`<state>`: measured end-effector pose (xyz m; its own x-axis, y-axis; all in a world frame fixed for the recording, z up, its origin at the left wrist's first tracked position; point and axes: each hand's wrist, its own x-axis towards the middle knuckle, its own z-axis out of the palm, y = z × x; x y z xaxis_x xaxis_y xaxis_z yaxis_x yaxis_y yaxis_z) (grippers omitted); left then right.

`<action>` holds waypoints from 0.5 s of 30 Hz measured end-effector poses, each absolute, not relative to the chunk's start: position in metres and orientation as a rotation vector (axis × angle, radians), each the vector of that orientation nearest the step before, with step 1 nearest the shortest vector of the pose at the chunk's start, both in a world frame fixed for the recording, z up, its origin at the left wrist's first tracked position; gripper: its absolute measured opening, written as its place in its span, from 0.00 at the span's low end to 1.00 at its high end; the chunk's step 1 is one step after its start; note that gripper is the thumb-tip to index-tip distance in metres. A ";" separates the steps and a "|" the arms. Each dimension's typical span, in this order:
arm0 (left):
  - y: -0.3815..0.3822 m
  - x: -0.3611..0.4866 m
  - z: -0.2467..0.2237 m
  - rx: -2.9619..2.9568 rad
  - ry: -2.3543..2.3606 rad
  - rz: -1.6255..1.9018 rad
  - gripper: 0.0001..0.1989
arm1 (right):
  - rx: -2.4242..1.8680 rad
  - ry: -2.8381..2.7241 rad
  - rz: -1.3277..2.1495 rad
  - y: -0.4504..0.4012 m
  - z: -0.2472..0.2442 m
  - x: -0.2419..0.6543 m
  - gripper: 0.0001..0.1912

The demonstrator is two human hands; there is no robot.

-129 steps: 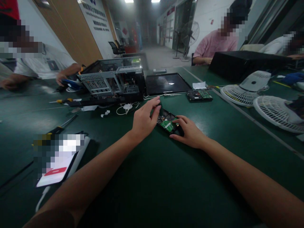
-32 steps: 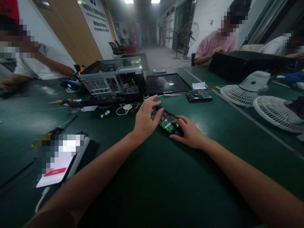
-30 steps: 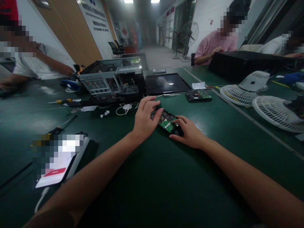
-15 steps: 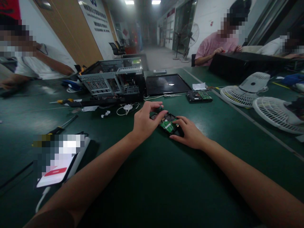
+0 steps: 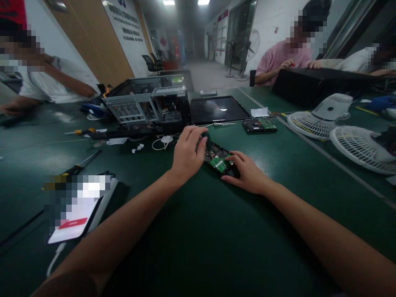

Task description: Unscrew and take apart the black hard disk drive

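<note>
A hard drive with a green circuit board [image 5: 219, 163] lies on the dark green table in front of me. My left hand [image 5: 189, 152] is raised over its left end, thumb and fingers closed round a dark green screwdriver handle [image 5: 208, 141] that points down at the drive. My right hand [image 5: 246, 173] grips the drive's right end, with fingertips on the board and the thumb at the near edge.
Beyond my left hand stands an open computer case [image 5: 145, 107]. Behind the drive lie a black panel [image 5: 219, 109] and a second hard drive [image 5: 260, 125]. White fan parts [image 5: 360, 144] are at right, a phone [image 5: 74, 222] and a yellow-black screwdriver [image 5: 72, 170] at left. People sit across the table.
My left hand has risen slightly and turned, and more of the dark green handle shows. My right hand and the drive have stayed in place.
</note>
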<state>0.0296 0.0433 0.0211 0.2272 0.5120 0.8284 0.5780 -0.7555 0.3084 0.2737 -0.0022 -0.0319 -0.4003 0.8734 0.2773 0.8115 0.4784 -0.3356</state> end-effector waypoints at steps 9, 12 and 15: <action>0.041 0.030 0.020 -2.430 -1.110 -1.560 0.13 | -1.397 -2.312 0.207 -0.002 -0.032 0.274 0.32; 0.042 0.030 0.017 -2.423 -1.118 -1.589 0.16 | -1.406 -2.316 0.204 -0.002 -0.032 0.274 0.33; 0.044 0.030 0.014 -2.456 -1.088 -1.637 0.17 | -1.406 -2.316 0.192 -0.002 -0.033 0.274 0.33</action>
<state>0.0304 0.0436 0.0143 0.2188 0.5422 0.8112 0.5378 -0.7607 0.3634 0.2737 -0.0018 -0.0327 -0.3988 0.8726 0.2820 0.8144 0.4784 -0.3286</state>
